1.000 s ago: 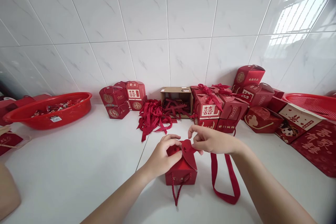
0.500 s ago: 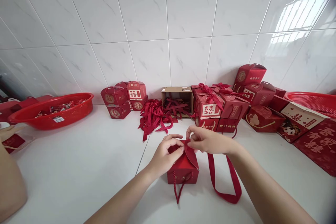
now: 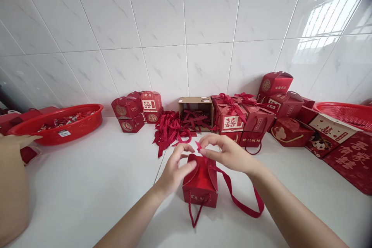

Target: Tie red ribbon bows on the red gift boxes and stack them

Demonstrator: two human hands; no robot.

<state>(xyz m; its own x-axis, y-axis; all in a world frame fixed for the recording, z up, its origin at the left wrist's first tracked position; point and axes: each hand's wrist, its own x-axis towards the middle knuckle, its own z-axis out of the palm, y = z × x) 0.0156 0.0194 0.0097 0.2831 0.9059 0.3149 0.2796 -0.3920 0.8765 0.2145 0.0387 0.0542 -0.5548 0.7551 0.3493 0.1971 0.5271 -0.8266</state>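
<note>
A small red gift box (image 3: pixel 200 186) with a twisted cord handle (image 3: pixel 194 217) stands upright on the table in front of me, its curved top flaps apart at the middle. My right hand (image 3: pixel 225 152) pinches one end of a red ribbon (image 3: pixel 242 203) above the box. The ribbon's other part loops down to the table at the right. Around the left flap, my left hand (image 3: pixel 178 167) has thumb and fingers spread, the thumb lying at the flap. Whether it presses on the flap, I cannot tell.
Loose red ribbons (image 3: pixel 171 130) lie beside a cardboard box (image 3: pixel 196 100) of ribbons. Several ribbon-tied gift boxes (image 3: pixel 232 118) stand behind my right hand. More boxes (image 3: pixel 128 108) are stacked left. A red basin (image 3: pixel 87 130) holds small wrapped items; a red basket (image 3: pixel 345 110) sits at right.
My right hand has lifted the ribbon's end up out of the box top. My left fingers have spread away from the flaps, which now stand further apart.
</note>
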